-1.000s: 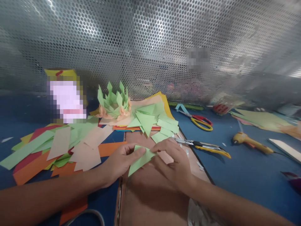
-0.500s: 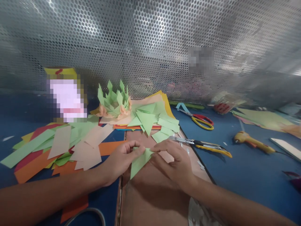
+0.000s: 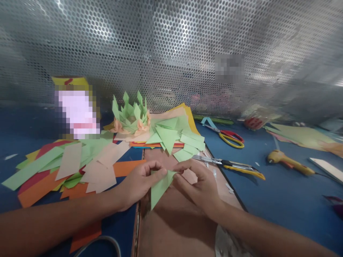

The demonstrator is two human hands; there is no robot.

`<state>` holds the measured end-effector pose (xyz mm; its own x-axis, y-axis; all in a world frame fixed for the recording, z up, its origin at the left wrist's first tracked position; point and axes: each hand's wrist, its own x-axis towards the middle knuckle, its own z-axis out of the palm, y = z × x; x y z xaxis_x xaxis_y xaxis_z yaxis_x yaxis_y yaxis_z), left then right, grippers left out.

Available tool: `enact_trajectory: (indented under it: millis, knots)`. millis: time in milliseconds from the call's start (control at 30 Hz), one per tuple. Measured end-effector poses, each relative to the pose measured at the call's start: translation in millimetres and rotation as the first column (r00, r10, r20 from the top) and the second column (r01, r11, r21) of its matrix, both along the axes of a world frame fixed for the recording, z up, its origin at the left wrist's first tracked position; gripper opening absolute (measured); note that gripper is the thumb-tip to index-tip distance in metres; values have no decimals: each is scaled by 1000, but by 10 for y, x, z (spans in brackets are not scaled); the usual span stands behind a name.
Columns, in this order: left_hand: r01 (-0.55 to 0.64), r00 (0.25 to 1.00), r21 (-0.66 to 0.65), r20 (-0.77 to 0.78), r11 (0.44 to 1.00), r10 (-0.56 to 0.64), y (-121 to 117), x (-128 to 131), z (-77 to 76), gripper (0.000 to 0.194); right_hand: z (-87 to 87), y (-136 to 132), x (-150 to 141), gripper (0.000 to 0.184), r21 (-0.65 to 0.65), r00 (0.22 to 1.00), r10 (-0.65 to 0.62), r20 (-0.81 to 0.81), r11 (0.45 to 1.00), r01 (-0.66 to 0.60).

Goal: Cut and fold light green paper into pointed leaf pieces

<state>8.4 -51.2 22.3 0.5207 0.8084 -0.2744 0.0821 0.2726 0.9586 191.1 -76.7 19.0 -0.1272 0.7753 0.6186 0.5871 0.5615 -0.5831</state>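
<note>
Between my two hands is a light green piece of folded paper (image 3: 160, 187), roughly triangular, its point hanging down over the brown cardboard (image 3: 171, 235). My left hand (image 3: 146, 180) pinches its upper left edge between thumb and fingers. At the paper's right corner, my right hand (image 3: 199, 184) has thumb and fingertips closed on it. Just beyond lie several green folded triangles (image 3: 167, 137) and green strips (image 3: 191, 141) on a stack of coloured paper. A green and peach folded-paper crown shape (image 3: 131, 116) stands to their left.
Coloured paper strips (image 3: 69, 164) are heaped on the left. To the right lie red-and-yellow-handled scissors (image 3: 230, 138), a yellow utility knife (image 3: 233, 166) and a yellow hot glue gun (image 3: 291, 162) with a cord. A perforated metal panel (image 3: 150, 53) rises behind. A roll of tape (image 3: 107, 240) is near the front.
The green paper has turned slightly and its tip hangs a little lower. Both hands keep their pinch, with small finger shifts. The other things stay where they were.
</note>
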Motion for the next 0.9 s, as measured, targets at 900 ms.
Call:
enact_trajectory:
  millis: [900]
  knots:
    - [36,997,-55,64,998,-33,-19,9,-27,28,-20,47,30,9,208,949,94,300,965,-161]
